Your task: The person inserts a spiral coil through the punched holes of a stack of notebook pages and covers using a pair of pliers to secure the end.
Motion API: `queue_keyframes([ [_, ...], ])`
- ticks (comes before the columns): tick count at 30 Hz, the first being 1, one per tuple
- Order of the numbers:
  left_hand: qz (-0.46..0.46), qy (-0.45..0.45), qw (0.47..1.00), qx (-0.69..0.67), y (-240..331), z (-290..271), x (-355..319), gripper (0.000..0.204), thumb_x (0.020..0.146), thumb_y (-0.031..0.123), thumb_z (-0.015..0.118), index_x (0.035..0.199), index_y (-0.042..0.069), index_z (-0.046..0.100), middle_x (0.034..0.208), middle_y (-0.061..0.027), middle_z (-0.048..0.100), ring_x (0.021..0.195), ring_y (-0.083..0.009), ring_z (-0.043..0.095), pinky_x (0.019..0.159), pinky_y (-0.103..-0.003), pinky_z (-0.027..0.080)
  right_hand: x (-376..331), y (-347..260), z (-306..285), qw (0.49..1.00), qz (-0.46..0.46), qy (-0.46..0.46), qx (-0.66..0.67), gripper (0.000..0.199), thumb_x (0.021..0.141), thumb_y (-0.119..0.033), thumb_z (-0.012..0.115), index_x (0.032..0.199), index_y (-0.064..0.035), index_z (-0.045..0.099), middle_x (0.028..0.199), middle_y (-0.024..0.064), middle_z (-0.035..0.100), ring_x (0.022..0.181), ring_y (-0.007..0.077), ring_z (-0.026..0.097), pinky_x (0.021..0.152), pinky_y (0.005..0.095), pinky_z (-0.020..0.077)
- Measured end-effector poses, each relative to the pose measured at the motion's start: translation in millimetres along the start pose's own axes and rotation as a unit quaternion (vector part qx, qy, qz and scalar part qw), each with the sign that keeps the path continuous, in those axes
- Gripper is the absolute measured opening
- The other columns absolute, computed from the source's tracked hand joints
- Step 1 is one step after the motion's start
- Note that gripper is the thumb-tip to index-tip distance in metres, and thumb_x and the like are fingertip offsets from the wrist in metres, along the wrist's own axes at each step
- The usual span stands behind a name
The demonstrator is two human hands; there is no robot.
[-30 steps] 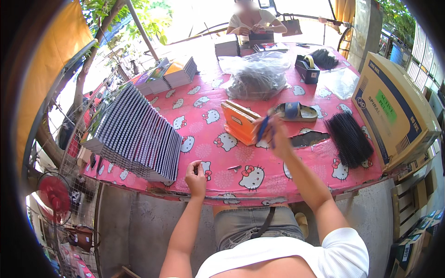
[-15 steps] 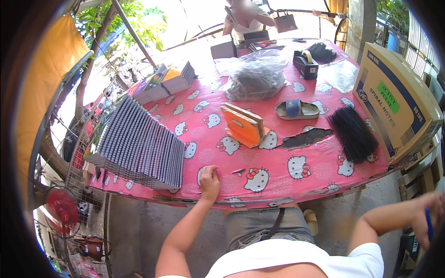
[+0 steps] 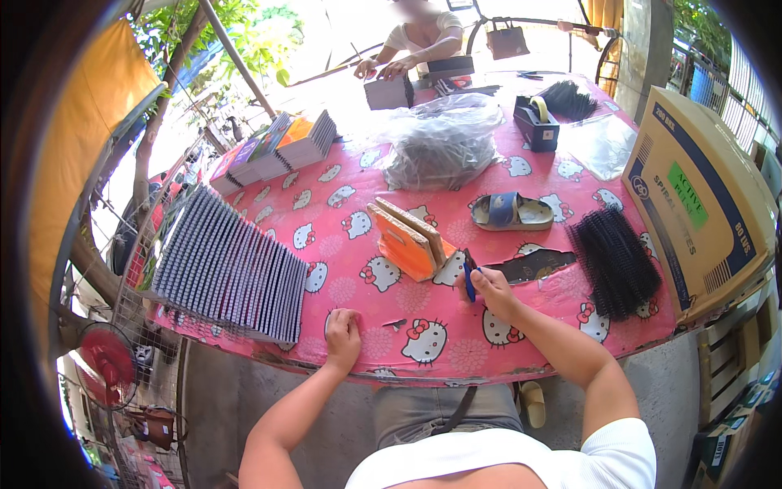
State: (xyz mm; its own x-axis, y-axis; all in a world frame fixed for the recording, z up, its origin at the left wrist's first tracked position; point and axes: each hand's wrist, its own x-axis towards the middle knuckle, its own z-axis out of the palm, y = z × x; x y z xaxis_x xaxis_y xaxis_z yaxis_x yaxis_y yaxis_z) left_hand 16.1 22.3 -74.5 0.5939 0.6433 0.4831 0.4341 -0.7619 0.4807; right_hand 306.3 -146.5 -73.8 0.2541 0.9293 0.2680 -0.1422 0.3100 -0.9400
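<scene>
My left hand (image 3: 344, 336) rests on the pink table near its front edge, fingers loosely bent and holding nothing I can see. It lies just right of a tall stack of spiral notebooks (image 3: 232, 273). My right hand (image 3: 491, 291) is closed around a small blue-handled tool that looks like pliers (image 3: 470, 279), its dark tip pointing away from me. The tool is over the table, close to an orange block with wooden boards (image 3: 411, 240) that stands upright. A small dark scrap (image 3: 396, 323) lies between my hands.
Black spiral coils (image 3: 615, 265) and a large cardboard box (image 3: 696, 212) are at right. Farther back are a slipper (image 3: 511, 212), plastic bag (image 3: 444, 147), tape dispenser (image 3: 536, 126) and more notebooks (image 3: 305, 143). Across the table, a person (image 3: 419, 49) handles notebooks. The tabletop cover (image 3: 533, 266) is torn.
My right hand has swung in from the far right to above the table, bringing the blue-handled pliers. My left hand stays on the table. The person opposite has lowered both hands onto the notebooks.
</scene>
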Motion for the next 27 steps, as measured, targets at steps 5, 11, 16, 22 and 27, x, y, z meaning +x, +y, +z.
queue_keyframes([
  [5, -0.01, -0.005, 1.0, -0.009, 2.4, 0.5, -1.2, 0.012, 0.081, -0.004, 0.053, 0.09, 0.002, 0.059, 0.087, -0.0148, 0.056, 0.082, -0.0327, 0.055, 0.074, -0.04, 0.044, 3.4, 3.4, -2.5, 0.999, 0.034, 0.021, 0.005, 0.048, 0.098, -0.045, 0.046, 0.097, 0.001, 0.059, 0.075, 0.0035, 0.058, 0.066, 0.01, 0.055, 0.06, 0.0248, 0.0448],
  [11, -0.014, -0.006, 1.0, -0.02, 5.1, 2.3, -0.3, 0.012, 0.081, -0.004, 0.054, 0.09, 0.002, 0.059, 0.089, -0.0151, 0.056, 0.083, -0.0327, 0.055, 0.074, -0.039, 0.044, 7.0, 3.3, -7.4, 0.997, 0.061, 0.046, -0.008, 0.057, 0.097, -0.052, 0.04, 0.101, 0.002, 0.058, 0.079, 0.0072, 0.061, 0.069, 0.0131, 0.06, 0.064, 0.0267, 0.048],
  [16, 0.033, 0.026, 0.999, -0.016, -3.7, 3.9, -3.0, 0.014, 0.081, -0.004, 0.055, 0.094, 0.0, 0.057, 0.088, -0.0144, 0.055, 0.08, -0.0305, 0.055, 0.072, -0.038, 0.045, 7.2, -0.3, 1.1, 0.996, 0.067, 0.059, 0.013, 0.05, 0.098, -0.047, 0.043, 0.099, 0.0006, 0.057, 0.077, 0.0057, 0.059, 0.065, 0.0118, 0.058, 0.06, 0.0262, 0.0478],
  [22, -0.061, 0.112, 0.99, -0.063, 5.1, 2.7, -6.0, 0.014, 0.086, 0.002, 0.058, 0.1, 0.002, 0.056, 0.088, -0.009, 0.056, 0.073, -0.017, 0.057, 0.067, -0.031, 0.048, 6.5, 0.4, -0.1, 0.995, 0.076, 0.063, 0.021, 0.052, 0.097, -0.049, 0.043, 0.1, 0.0008, 0.057, 0.078, 0.0063, 0.06, 0.066, 0.0127, 0.059, 0.061, 0.0276, 0.0495],
  [27, -0.235, 0.091, 0.915, -0.316, 19.0, -11.5, -11.2, 0.02, 0.093, 0.011, 0.058, 0.109, 0.003, 0.052, 0.089, -0.0059, 0.057, 0.057, -0.0084, 0.055, 0.046, -0.022, 0.043, 5.8, -1.6, 0.2, 0.994, 0.084, 0.073, 0.015, 0.056, 0.096, -0.052, 0.042, 0.099, 0.0016, 0.058, 0.078, 0.0076, 0.061, 0.066, 0.0142, 0.059, 0.062, 0.0285, 0.0499],
])
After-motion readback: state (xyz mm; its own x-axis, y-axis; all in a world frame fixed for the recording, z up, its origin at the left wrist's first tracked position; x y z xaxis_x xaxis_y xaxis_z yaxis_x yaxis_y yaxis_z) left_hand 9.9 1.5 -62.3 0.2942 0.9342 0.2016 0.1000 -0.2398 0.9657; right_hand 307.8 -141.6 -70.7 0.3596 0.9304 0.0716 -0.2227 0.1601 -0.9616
